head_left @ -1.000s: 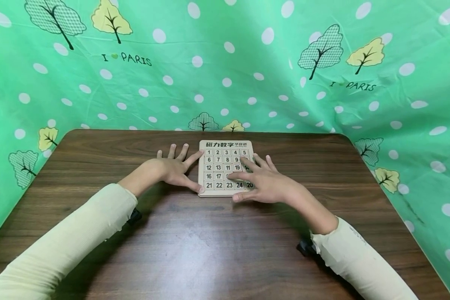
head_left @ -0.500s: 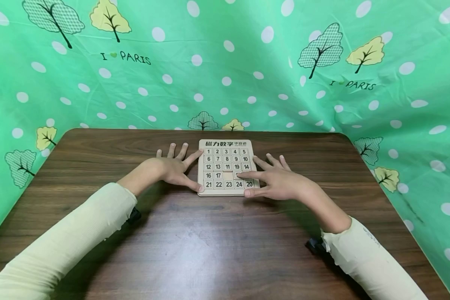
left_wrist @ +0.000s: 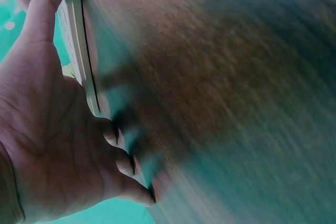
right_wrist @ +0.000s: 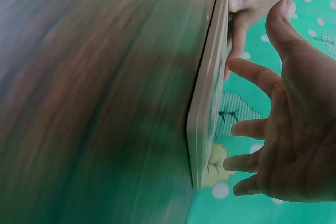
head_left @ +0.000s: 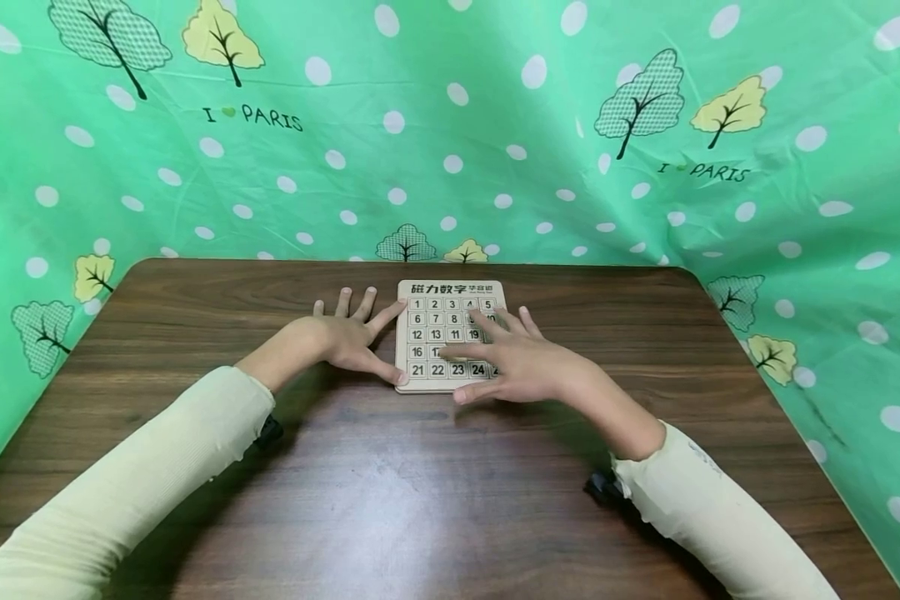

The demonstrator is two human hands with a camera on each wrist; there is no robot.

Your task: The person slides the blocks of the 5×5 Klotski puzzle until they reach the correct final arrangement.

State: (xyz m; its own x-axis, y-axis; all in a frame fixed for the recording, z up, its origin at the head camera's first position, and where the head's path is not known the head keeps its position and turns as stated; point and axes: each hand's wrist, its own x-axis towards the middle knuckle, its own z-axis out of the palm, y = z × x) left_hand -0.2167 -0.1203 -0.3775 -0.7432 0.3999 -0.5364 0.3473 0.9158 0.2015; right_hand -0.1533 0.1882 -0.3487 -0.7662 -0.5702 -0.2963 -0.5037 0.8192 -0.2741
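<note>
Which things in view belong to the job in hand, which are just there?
Job in hand:
- number puzzle
- left hand, touching its left edge
- right hand, over it

Just there:
- wooden table, underneath
- green printed curtain, behind

Curtained-off tabletop nook; green tree-print cloth [head_left: 427, 171] behind and beside wood-grain table [head_left: 420, 483]; room type unclear.

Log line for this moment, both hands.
left hand: touching left edge of number board | right hand: spread over it | number board: flat on table
</note>
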